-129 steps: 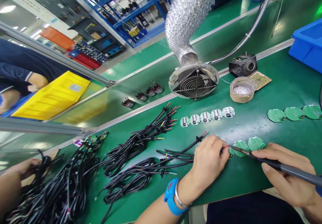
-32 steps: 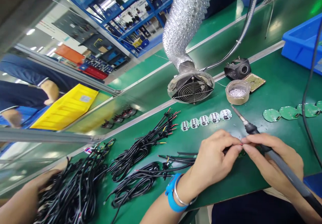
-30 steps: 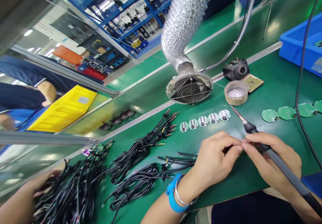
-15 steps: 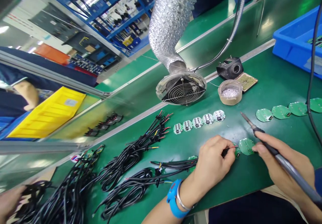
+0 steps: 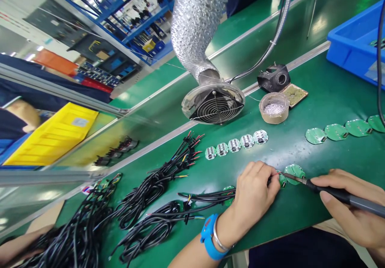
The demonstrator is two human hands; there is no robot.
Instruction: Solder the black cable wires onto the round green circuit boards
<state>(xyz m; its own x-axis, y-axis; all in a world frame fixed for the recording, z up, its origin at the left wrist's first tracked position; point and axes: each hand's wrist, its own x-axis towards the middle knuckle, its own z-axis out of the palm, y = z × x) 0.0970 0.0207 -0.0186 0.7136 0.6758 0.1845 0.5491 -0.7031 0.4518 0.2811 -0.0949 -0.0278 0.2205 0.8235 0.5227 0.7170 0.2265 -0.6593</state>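
My left hand, with a blue band at the wrist, pinches a black cable whose red wire end lies over a small green circuit board. My right hand grips a soldering iron. The iron's tip touches or nearly touches the red wire, just beyond my left fingertips. Beneath the iron's shaft sits another round green board. Farther back, several round white-patterned boards lie in a row.
Black cable bundles cover the left side. A fume extractor hangs above the bench, beside a solder cup and iron stand. More green boards and a blue bin are right. Another person's arm reaches in lower left.
My right hand has turned the iron, bringing its tip down and left to the red wire. The other person's arm at lower left has moved further over the cables.
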